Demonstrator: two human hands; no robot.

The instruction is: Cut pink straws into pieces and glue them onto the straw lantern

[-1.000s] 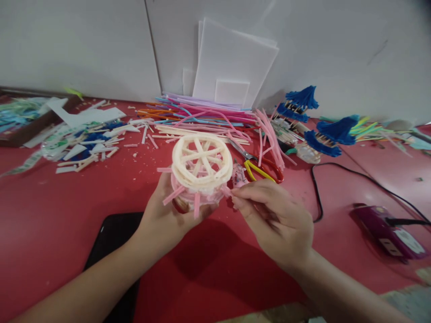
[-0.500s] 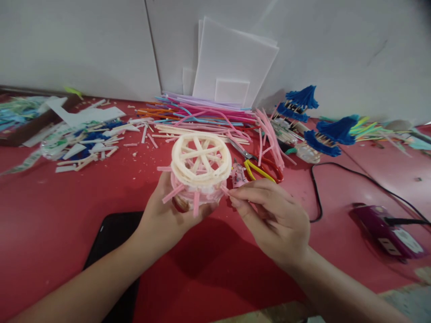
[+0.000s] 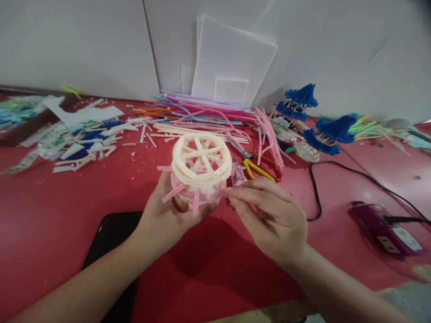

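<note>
While the left hand point(image 3: 168, 217) cups the straw wheel point(image 3: 201, 158) from below, above the bench point(image 3: 50, 206), the right hand point(image 3: 272, 220) pinches a pink strip point(image 3: 223, 191) at the wheel's right rim.
Handling, judged: keep the wheel steady; draw the strip snug without bending spokes.
Change: the right hand has edged slightly left; the wheel has barely moved.
</note>
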